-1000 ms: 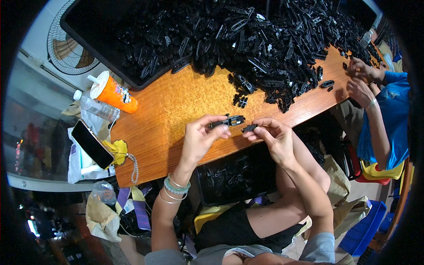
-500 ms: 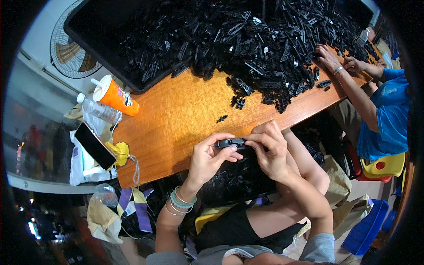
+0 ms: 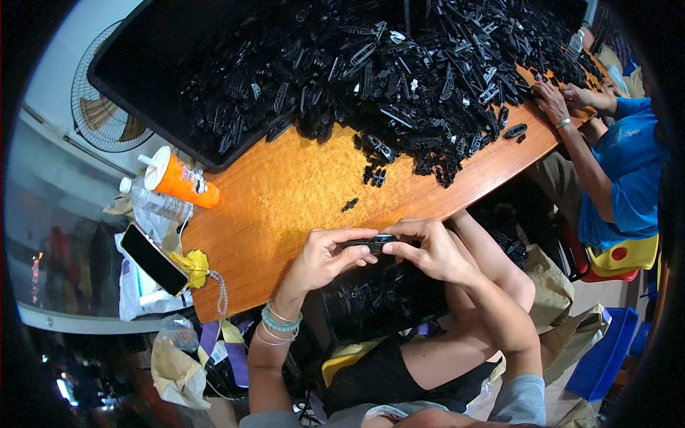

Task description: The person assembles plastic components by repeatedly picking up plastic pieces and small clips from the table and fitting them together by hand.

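Note:
Between my two hands, just past the table's near edge, is a small elongated black plastic part (image 3: 378,243). The fingers and thumb of my left hand (image 3: 325,258) pinch its left end. At its right end the thumb and forefinger of my right hand (image 3: 430,248) are closed on it as well. Fingers cover much of the part, so its details are hard to make out. A single small black piece (image 3: 349,205) lies on the wooden table (image 3: 271,192) beyond my hands. Farther off are a few more small black pieces (image 3: 374,175).
A large heap of black plastic parts (image 3: 371,78) covers the far side. At left stand an orange cup (image 3: 182,178), a clear bottle (image 3: 160,203), a phone (image 3: 153,258) and a fan (image 3: 110,93). A co-worker's hand (image 3: 551,103) handles parts at right. A blue bin (image 3: 603,354) sits at lower right.
My right hand has turned and settled flatter against the part, its fingers now along the top. Both hands sit slightly lower, and the view has shifted a little. The co-worker's hands moved slightly.

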The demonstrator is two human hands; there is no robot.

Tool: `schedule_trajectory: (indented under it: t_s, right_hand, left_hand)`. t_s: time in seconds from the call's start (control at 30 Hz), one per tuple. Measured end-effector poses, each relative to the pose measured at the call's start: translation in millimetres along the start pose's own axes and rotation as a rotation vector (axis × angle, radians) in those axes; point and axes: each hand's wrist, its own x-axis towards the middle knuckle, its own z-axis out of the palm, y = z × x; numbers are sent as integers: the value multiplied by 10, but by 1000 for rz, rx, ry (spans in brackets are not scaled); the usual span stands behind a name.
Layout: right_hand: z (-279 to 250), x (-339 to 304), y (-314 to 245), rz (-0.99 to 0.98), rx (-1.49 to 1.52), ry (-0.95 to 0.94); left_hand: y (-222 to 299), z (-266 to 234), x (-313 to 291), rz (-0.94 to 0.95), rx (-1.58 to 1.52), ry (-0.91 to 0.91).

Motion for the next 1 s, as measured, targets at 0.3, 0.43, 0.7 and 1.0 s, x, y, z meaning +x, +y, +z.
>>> schedule_trajectory:
  t_s: [0.3,0.43,0.7,1.0]
  right_hand:
    - [-296,411,463,-273,-508,375]
    - [-527,613,570,-257,-960,768]
    - [-230,584,685,-442,-1095,479]
    - [-343,1054,440,-473,-1177,626]
  left_hand:
    - [-212,-361,1397,514,843,267]
    - [-255,-338,1601,550,1142,249]
    - [-254,-300,1137,532,1108,186]
    - [-194,-181,475,424,761,442]
